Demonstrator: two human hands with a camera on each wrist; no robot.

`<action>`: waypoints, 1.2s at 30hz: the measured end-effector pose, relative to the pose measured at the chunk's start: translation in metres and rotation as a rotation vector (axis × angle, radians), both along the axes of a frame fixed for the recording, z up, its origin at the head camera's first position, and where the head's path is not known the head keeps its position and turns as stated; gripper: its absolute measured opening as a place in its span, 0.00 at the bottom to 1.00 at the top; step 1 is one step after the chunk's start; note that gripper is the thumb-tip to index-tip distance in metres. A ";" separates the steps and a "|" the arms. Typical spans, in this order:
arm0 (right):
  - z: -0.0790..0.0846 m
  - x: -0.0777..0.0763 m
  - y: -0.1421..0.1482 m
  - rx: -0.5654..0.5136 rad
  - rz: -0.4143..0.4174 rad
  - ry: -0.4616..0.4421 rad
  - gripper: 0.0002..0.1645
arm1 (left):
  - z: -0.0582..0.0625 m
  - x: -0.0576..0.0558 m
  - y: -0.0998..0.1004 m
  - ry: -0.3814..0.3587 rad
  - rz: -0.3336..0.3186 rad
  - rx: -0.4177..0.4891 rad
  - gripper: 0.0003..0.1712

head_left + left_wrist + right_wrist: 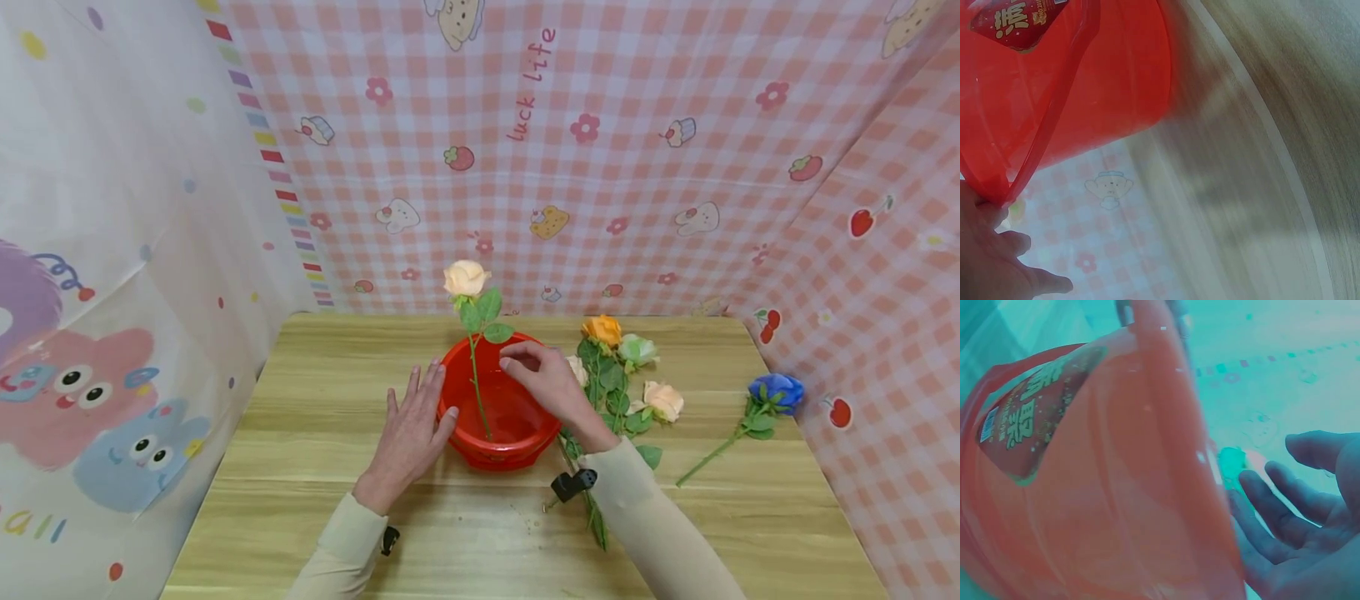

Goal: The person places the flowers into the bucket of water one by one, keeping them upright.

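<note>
At the left rim of the red bucket (501, 452), my left hand (411, 427) rests with its fingers nearly straight, touching the bucket and wrapped round nothing. Inside it stands a peach rose (467, 278), leaning slightly, its bloom clear above the rim. At the right rim is my right hand (553, 382), fingers loosely bent, thumb parted from them, gripping nothing. Just beside that hand, an orange rose (602, 329), a pale green rose (637, 350) and another peach bloom (663, 401) lie bunched; farthest right, a blue rose (777, 392) lies apart.
</note>
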State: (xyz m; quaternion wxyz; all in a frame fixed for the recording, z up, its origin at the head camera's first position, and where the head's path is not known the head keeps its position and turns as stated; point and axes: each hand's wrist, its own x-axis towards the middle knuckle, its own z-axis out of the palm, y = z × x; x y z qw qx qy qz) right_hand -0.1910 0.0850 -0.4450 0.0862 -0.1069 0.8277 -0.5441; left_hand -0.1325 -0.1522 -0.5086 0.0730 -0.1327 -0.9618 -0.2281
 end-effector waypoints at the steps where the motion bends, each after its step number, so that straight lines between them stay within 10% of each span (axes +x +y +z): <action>1: 0.000 0.001 0.003 -0.015 -0.015 0.002 0.22 | 0.000 0.000 0.000 -0.004 0.001 0.005 0.39; 36: -0.021 0.034 0.087 -0.404 -0.331 0.019 0.25 | -0.008 -0.002 0.001 0.039 0.004 0.057 0.38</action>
